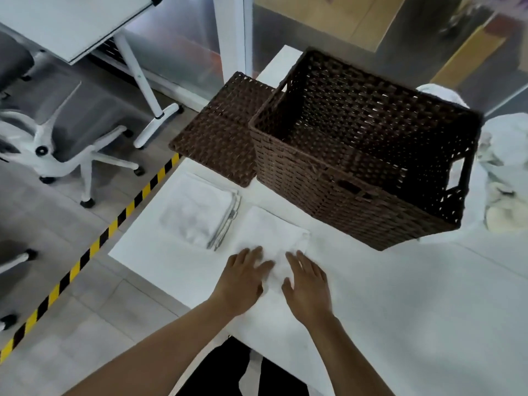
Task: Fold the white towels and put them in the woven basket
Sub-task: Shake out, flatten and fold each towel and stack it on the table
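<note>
A white towel (274,235) lies flat on the white table (400,310) in front of me. My left hand (243,281) and my right hand (308,287) rest on its near part, side by side, fingers straight and spread. To the left lies a stack of folded white towels (197,212). Behind the towel stands the dark brown woven basket (357,201), with nothing visible inside it. A heap of unfolded white towels (505,167) sits to the right of the basket.
The basket's woven lid (220,132) lies flat to its left, at the table's far left corner. On the floor to the left are a yellow-black tape line (94,247), a white office chair (57,147) and another table's leg (143,81).
</note>
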Demonstrator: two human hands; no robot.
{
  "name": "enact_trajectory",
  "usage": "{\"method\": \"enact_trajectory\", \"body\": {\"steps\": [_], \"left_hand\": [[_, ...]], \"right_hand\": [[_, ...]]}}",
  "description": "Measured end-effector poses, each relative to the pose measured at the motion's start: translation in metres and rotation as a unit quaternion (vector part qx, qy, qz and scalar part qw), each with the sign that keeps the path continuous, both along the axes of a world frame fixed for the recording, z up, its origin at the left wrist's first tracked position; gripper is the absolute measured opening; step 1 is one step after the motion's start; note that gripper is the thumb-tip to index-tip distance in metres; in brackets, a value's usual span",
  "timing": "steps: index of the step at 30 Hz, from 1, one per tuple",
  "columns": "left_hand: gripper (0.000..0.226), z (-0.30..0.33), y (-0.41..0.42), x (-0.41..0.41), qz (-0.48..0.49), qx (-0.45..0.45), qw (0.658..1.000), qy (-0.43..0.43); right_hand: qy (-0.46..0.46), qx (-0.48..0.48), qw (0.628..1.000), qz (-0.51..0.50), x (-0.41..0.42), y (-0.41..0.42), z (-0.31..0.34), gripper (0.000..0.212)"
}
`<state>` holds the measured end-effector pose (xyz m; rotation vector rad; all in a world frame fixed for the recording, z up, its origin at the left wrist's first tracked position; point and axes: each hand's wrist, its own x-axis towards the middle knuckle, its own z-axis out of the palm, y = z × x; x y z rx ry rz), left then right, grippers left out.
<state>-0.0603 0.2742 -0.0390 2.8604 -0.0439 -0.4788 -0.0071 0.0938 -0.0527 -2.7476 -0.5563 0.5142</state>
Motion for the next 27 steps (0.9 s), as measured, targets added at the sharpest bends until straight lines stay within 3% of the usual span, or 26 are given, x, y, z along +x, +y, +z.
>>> {"method": "enact_trajectory", "body": {"steps": [10, 14, 20, 27], "left_hand": [[0.038, 0.095, -0.034, 0.050, -0.022, -0.078, 0.980, -0.180], [0.043, 0.126, -0.076, 0.068, -0.077, -0.112, 0.964, -0.230], [0.043, 0.150, -0.140, 0.082, -0.131, -0.132, 0.950, -0.251], [0.041, 0.140, -0.233, 0.104, -0.145, -0.124, 0.955, -0.228]], "right_hand": [[-0.134, 0.136, 0.973, -0.131, 0.010, -0.025, 0.087, 0.061], [-0.184, 0.155, 0.953, -0.184, 0.012, -0.060, 0.123, 0.060], [-0.210, 0.169, 0.932, -0.243, 0.013, -0.126, 0.154, 0.061], [-0.183, 0.183, 0.924, -0.280, 0.030, -0.221, 0.142, 0.057]]}}
